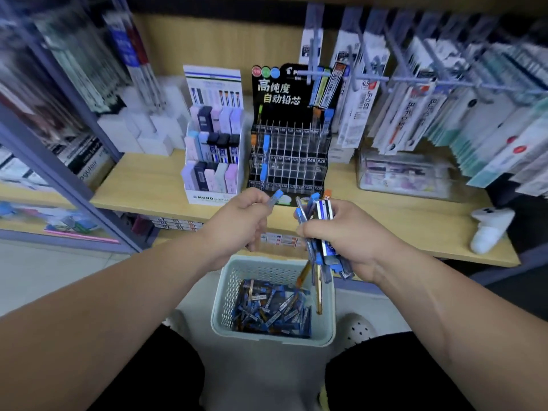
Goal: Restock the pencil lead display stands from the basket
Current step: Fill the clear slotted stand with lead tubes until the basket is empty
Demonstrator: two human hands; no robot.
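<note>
Head view: left hand (240,221) pinches one blue-capped lead tube (274,198); right hand (341,235), just beside it, is clenched round a bundle of lead tubes (321,232). Beyond both stands the black display stand (289,155); the basket (258,271) sits below. These tubes look light, stiff, slick; pinch mid-barrel.

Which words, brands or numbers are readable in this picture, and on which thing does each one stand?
"高纯度 自动铅芯": black display stand.
"MONO": front of white display stand.
"0.5" and "JF-0.5": hanging refill pack.
Slot labels on the black stand, lead tubes in basket: too small or blurred.
</note>
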